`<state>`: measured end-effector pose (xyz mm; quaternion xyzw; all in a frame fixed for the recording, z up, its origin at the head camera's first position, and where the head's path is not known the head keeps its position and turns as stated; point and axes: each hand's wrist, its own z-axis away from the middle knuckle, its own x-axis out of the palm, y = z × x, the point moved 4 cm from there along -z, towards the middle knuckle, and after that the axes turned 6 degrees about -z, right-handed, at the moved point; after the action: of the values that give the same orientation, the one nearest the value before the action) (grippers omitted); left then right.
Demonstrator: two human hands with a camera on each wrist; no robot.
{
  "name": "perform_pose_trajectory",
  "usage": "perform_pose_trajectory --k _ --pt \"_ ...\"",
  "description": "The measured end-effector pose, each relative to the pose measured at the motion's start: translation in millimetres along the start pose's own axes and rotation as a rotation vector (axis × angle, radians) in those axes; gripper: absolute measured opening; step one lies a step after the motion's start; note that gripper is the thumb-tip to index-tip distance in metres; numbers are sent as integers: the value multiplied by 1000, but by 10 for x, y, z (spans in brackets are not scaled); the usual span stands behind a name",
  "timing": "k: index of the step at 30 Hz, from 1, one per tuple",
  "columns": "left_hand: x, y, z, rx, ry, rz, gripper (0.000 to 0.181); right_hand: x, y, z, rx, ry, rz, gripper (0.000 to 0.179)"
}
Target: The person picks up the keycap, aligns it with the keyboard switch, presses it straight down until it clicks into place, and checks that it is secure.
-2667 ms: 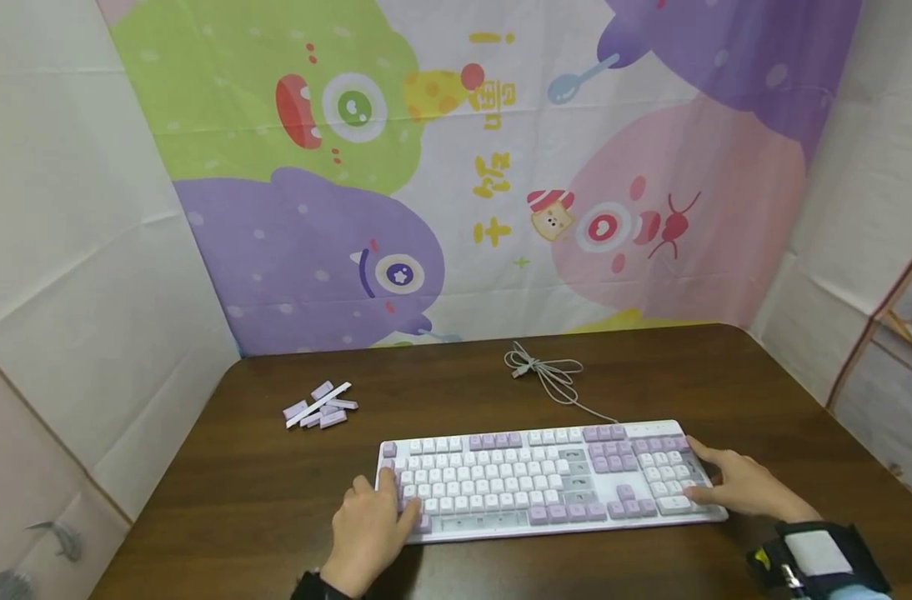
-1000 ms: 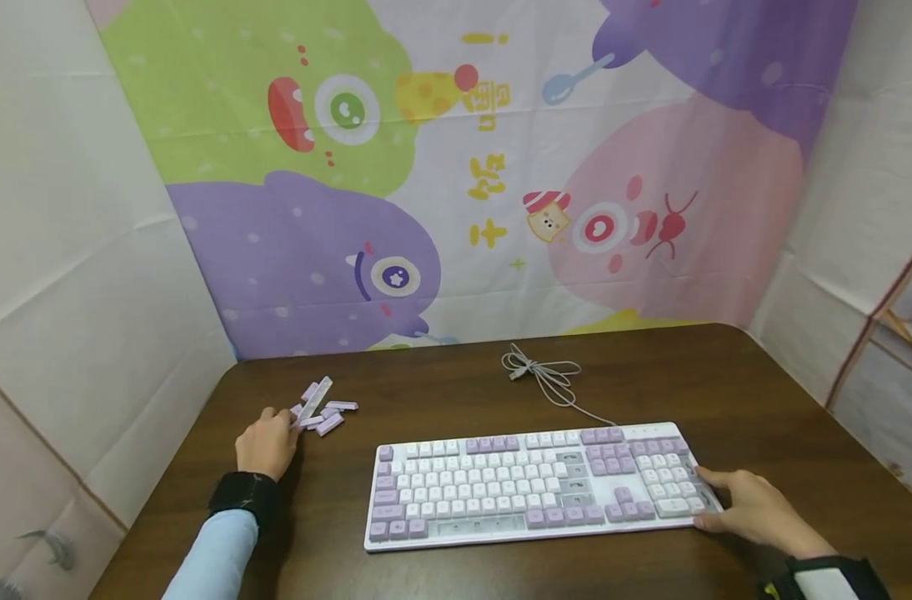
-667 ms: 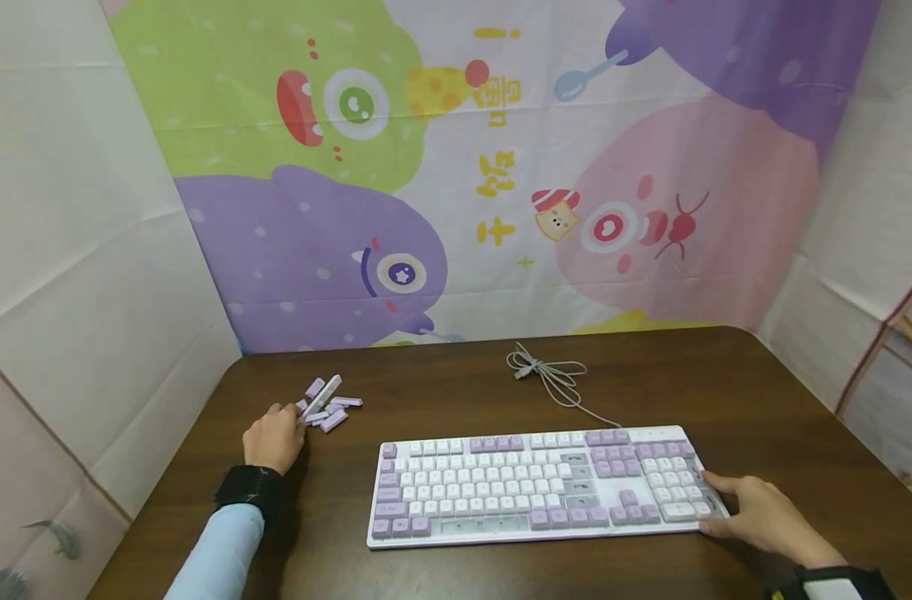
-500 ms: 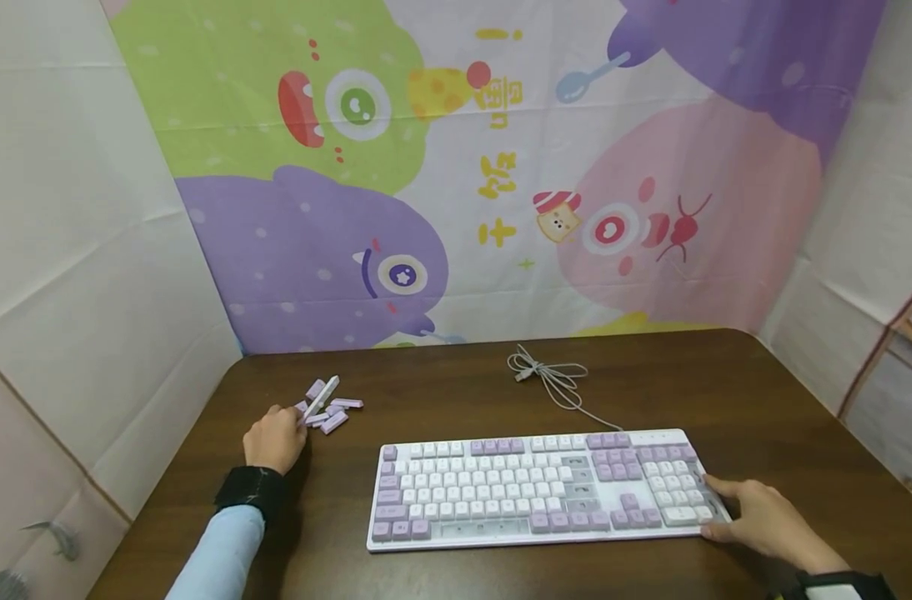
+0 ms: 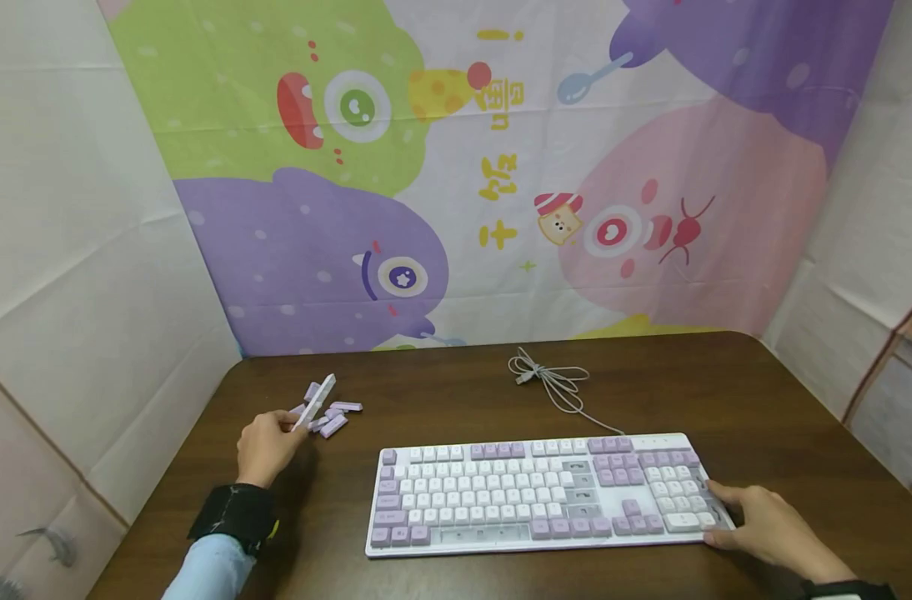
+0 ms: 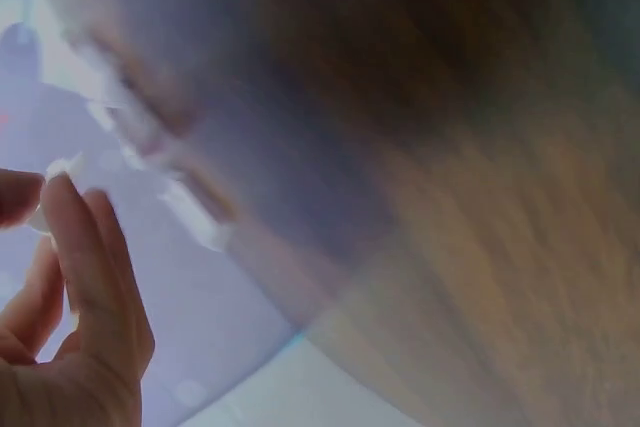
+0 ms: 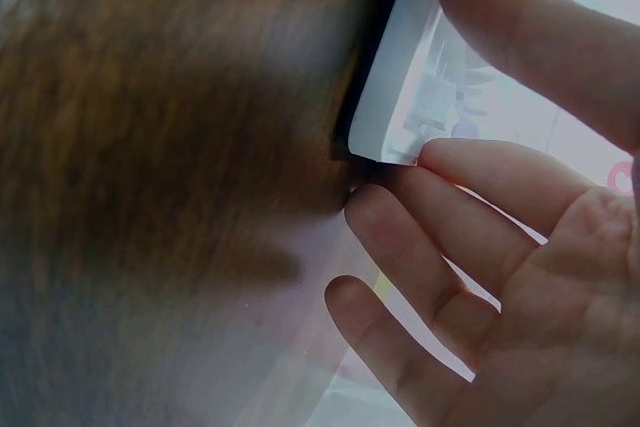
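My left hand [image 5: 267, 448] pinches the lower end of a long white spacebar keycap [image 5: 318, 398] between thumb and fingers, and the keycap slants up over a small pile of loose lilac keycaps [image 5: 334, 426]. A white and lilac keyboard [image 5: 621, 500] lies in front of me, with bare grey patches in its bottom row and beside its main block. Its right end is held by my right hand [image 5: 774, 529], thumb by the near corner and index finger on the side. In the right wrist view the fingertips [image 7: 440, 152] meet the keyboard's edge.
The keyboard's bundled cable [image 5: 553, 379] lies on the brown table [image 5: 426, 400] behind it. A cartoon-printed cloth [image 5: 493, 292] hangs along the table's back edge. White cloth panels [image 5: 88, 250] stand at both sides.
My left hand left the keyboard's left end for the keycap pile, where it took the spacebar keycap and drew it slightly toward me. My right hand stays at the keyboard's right end.
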<state>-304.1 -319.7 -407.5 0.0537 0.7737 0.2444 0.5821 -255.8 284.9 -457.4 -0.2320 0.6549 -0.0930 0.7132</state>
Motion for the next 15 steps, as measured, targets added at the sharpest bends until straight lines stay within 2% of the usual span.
perform_pose_trajectory --k 3,9,15 --pt "-19 99 68 23 -29 61 28 9 10 7 -6 7 2 76" --pt "0 356 219 93 -142 187 22 23 7 3 -8 9 17 75" --pt "27 618 380 164 -202 235 17 13 -60 -36 15 -55 58 75"
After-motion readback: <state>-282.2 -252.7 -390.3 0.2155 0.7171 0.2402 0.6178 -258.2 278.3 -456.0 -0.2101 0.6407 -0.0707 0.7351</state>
